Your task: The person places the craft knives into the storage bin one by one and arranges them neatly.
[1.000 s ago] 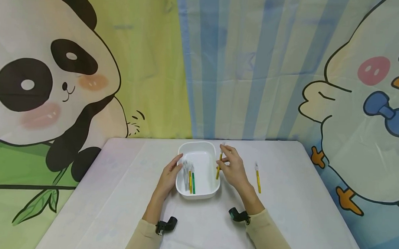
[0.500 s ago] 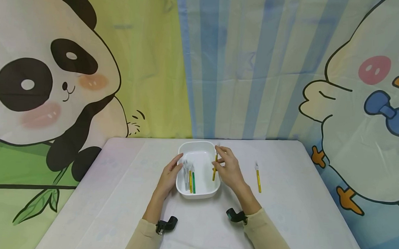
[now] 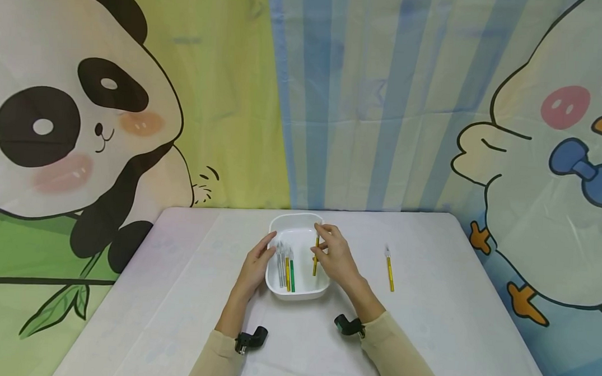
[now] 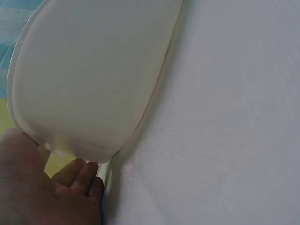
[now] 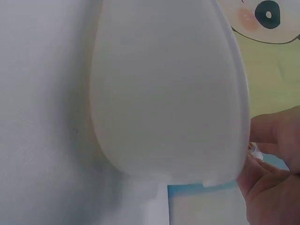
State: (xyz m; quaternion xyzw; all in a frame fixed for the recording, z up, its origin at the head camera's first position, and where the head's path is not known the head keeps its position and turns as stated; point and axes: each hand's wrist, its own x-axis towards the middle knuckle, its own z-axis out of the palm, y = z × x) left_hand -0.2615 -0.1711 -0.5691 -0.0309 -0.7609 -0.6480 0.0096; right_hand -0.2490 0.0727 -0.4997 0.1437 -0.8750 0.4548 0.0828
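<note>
My right hand (image 3: 337, 256) pinches a slim yellow pen-shaped tool (image 3: 315, 264) between thumb and fingers. It stands near upright over the right part of a white plastic tray (image 3: 296, 296). Its upper end is mostly hidden by the fingers. My left hand (image 3: 254, 267) holds the tray's left rim, the thumb at the edge and the other fingers against the outer wall. Along the left side of the tray lie several similar tools with pale tips: grey ones (image 3: 280, 270), a yellow one (image 3: 287, 274) and a green one (image 3: 292, 274).
Another yellow tool with a clear pointed tip (image 3: 390, 272) lies on the white-covered table (image 3: 441, 329), right of the right hand. Behind the table hang cartoon-printed curtains (image 3: 350, 100). A small black camera sits on each wrist.
My right hand has moved left with the yellow tool, from the tray's right rim to over its inside. The left hand and tray have stayed in place.
</note>
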